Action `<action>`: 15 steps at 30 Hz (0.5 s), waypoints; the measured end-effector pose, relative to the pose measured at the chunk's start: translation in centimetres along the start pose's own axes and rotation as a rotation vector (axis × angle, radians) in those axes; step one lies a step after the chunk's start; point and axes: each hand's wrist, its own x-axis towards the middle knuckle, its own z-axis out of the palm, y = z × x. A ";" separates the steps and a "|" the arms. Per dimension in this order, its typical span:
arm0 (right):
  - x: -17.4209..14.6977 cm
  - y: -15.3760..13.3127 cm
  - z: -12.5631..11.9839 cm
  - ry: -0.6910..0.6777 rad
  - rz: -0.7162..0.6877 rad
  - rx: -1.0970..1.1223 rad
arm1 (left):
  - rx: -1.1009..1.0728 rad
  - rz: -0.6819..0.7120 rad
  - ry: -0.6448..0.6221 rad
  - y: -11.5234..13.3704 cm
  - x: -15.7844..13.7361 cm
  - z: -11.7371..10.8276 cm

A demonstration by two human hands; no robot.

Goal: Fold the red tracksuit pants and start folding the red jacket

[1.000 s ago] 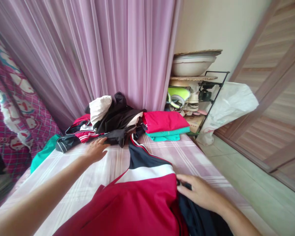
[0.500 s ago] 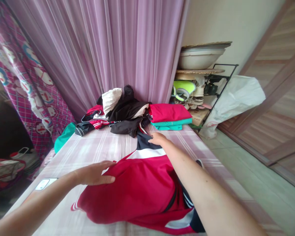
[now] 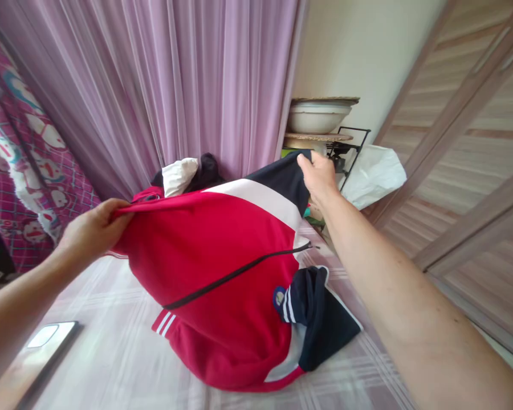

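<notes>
A red, white and navy zip-up jacket (image 3: 222,239) is stretched between my two hands above the bed (image 3: 98,330). My left hand (image 3: 96,228) grips its red edge at the left. On the right, my right hand (image 3: 319,176) pinches the navy shoulder part and holds it higher. A dark zipper runs slantwise across the red front. The lower part, with a red sleeve, a striped cuff and a round badge beside navy cloth, rests on the checked sheet. Parts of the jacket behind the raised cloth are hidden.
A phone (image 3: 47,353) lies on the bed at the lower left. Behind the jacket is a clothes pile with a white piece (image 3: 179,176). A rack (image 3: 353,148) with a basin (image 3: 320,117) and a white plastic bag (image 3: 378,173) stand at the right, near a wooden wardrobe (image 3: 461,142).
Both hands have lifted the jacket's far side off the bed and spread it; its zipper and badge now show. The raised cloth covers most of the clothes pile. The camera view has shifted.
</notes>
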 end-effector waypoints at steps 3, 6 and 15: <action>0.8 -1.7 -1.2 0.125 -0.164 -0.130 | 0.102 0.048 0.160 1.6 0.8 -3.5; 1.9 -2.0 -2.5 0.154 -0.240 -0.244 | 0.190 0.117 0.218 2.6 1.0 -5.6; 5.9 0.1 4.6 -0.307 0.069 -0.343 | 0.235 0.217 0.072 5.6 8.7 -1.4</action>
